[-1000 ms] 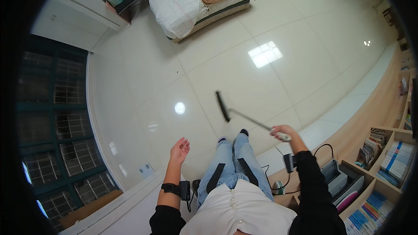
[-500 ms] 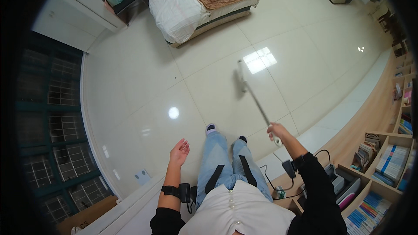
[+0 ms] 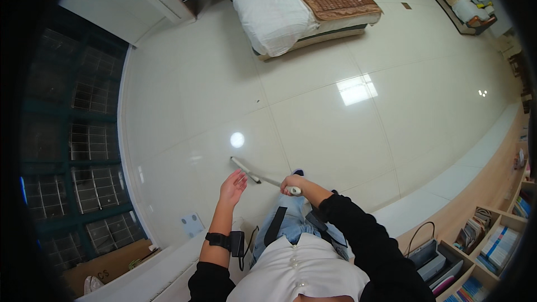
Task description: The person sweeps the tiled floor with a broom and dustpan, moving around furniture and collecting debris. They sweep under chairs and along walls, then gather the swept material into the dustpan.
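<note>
A bed point(image 3: 305, 8) stands far ahead, windows point(image 3: 67, 134) run along the left, shelves point(image 3: 492, 240) sit at right.

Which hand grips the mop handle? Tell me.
The right hand grips the end of the mop handle, fingers closed around it. The left hand is open and empty, held apart beside the shaft.

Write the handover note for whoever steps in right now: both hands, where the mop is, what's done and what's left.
Right hand: gripped around the mop handle's end, in front of the body.
Left hand: open, empty, raised beside the handle, not touching it.
Mop: head down on the white tiled floor just ahead of the feet, handle slanting back to the right hand.
Done: cannot tell which tiles are cleaned; the floor looks glossy throughout.
Left: likely the open floor toward the bed.
</note>
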`<state>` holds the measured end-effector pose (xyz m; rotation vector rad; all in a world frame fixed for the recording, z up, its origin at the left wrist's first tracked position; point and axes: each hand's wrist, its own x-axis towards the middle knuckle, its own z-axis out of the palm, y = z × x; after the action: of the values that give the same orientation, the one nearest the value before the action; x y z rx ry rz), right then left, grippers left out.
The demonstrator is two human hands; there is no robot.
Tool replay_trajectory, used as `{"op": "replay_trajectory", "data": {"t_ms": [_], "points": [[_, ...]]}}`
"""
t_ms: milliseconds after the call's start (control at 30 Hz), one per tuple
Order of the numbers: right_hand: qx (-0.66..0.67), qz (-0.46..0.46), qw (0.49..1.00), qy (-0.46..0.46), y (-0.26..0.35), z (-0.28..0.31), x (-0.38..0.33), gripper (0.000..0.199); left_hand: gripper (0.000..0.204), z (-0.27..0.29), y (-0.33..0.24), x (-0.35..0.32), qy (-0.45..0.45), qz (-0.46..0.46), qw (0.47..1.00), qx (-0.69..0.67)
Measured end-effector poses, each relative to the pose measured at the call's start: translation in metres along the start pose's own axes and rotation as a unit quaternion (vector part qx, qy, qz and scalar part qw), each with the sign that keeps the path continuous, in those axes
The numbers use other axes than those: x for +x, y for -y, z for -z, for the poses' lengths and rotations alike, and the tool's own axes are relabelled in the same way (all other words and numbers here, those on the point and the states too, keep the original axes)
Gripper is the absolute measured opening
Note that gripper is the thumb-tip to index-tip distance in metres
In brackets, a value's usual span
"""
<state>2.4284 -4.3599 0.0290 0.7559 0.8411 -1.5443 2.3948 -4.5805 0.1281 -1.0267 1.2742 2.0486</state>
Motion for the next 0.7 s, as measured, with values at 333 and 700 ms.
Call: {"op": "replay_trajectory", "data": {"t_ms": [333,700], "points": [[0.312,0.151,0.933,-0.095,0.008,0.196,-0.128,0.017,0.027,0.052,-0.015,0.032,-0.048,0.037,0.996,-0.059],[0.051,0.241,0.919,-0.307,0.056,0.234,-0.208,0.009,0.029,-0.022,-0.017,0.051,-0.019,0.025,0.996,-0.087]]}}
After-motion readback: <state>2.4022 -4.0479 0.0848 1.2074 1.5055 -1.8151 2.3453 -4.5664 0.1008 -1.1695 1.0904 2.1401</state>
